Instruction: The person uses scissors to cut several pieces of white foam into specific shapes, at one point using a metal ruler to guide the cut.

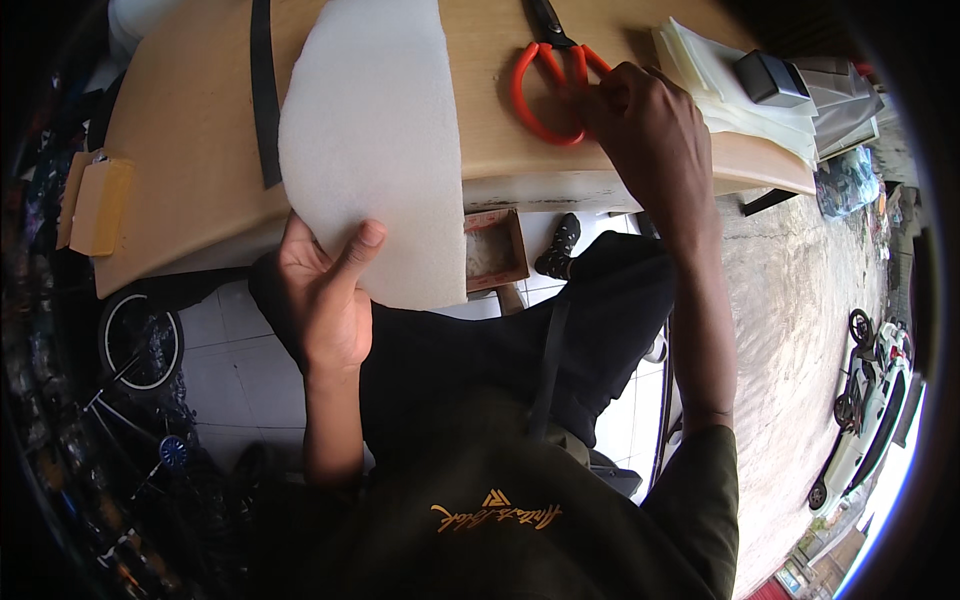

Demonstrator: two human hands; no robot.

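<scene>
While the wooden desk (200, 150) carries everything, the biggest thing on it is a white foam sheet (370, 130), lying with its long axis running away from the person and its near edge hanging over the desk's front edge. At that overhanging corner the left hand (325, 295) has its fingers (362, 243) clamped on the sheet, thumb on top and the rest underneath. To the right of the sheet, well apart from it, lie orange-handled scissors (550, 85), handles toward the person and blades pointing away. The right hand (645, 120) rests at the handles' right loop, fingers curled together against it; whether they are through the loop I cannot tell. So the scissors lie right of the sheet, and the right hand is by far the nearer to them. Further right of the sheet sits a stack of pale sheets (745, 110) with a small dark box (772, 78) on top. Left of the sheet lies a black strap (264, 100), and beyond it a tan cardboard tag (100, 205).
</scene>
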